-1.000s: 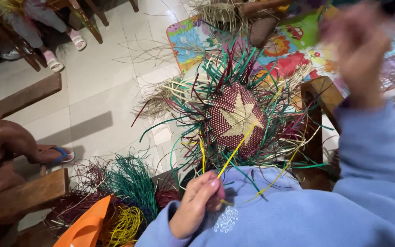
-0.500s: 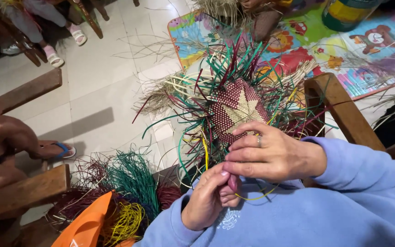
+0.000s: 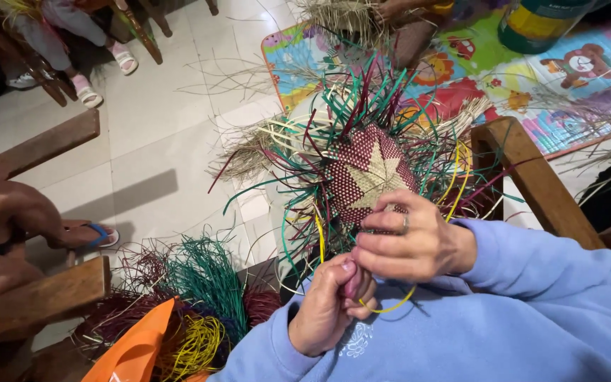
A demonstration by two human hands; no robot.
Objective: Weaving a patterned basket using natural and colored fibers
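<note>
A partly woven piece, dark red with a pale straw star in its middle, rests on my lap with loose green, red and straw strands sticking out all around. My left hand grips its near edge, fingers closed on the strands there. My right hand, a ring on one finger, lies on the weave just below the star and pinches a yellow strand that loops down under it. Both arms wear light blue sleeves.
Bundles of green, yellow and dark red strands lie on the floor at lower left beside an orange plastic piece. Wooden chair parts stand to the right. A colourful play mat lies ahead. Other people's legs are at left.
My right hand came down from the upper right, where it was raised and blurred, and settled on the weave next to my left hand, taking hold of the yellow strand.
</note>
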